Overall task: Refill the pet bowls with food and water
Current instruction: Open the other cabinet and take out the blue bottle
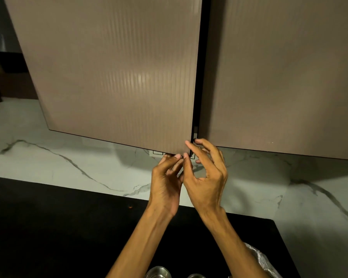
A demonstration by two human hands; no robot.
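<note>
Nearest the lens, at the bottom edge: two steel bowl [159, 272] rims, only partly in frame, standing on the black tabletop [48, 227]; contents not visible, so I cannot say whether they hold food or water. Just right of them, a crinkled silvery bag [259, 257], mostly cut off; contents unknown.

Both my hands are raised to the wall cabinet. Left hand [166, 181]: fingertips curled up under the bottom corner of the left cabinet door [113, 73], gripping its edge. Right hand [206, 173]: fingers spread and loosely bent at the dark gap between that door and the right cabinet door [279, 77], index tip on the left door's corner; it grasps nothing.

Judgement: step in hand is opening the left door, presumably to reach pet food. That door sits slightly proud of its neighbour. To do it well: pull steadily from the lower corner, hook fingers behind the edge, swing outward clear of my head.

Cabinet interior hidden. Marble backsplash [68, 157] behind.
</note>
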